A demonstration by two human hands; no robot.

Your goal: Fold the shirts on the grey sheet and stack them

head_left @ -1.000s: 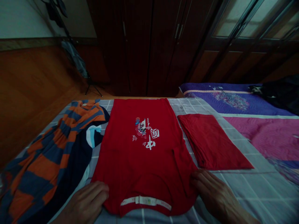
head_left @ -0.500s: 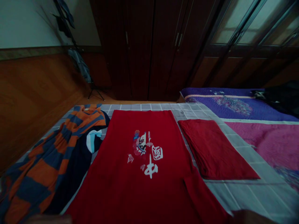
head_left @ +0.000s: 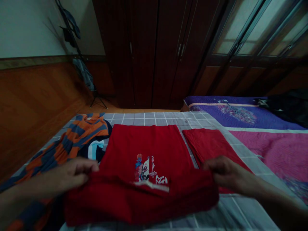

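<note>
L hand (head_left: 72, 171) & R hand (head_left: 227, 171) hold doubled-over hem of red tee (head_left: 149, 144), fingers narrow on cloth; fold not yet flat on checked bedsheet (head_left: 144, 118).

L hand (head_left: 77, 170): palm down, fingers curled, pointing inward, low L of view. R hand (head_left: 225, 171): same pose, mirrored, approx. level w/ L, well apart. L forearm (head_left: 31, 192), R forearm (head_left: 280, 199): bare, extended in from frame edges.
</note>
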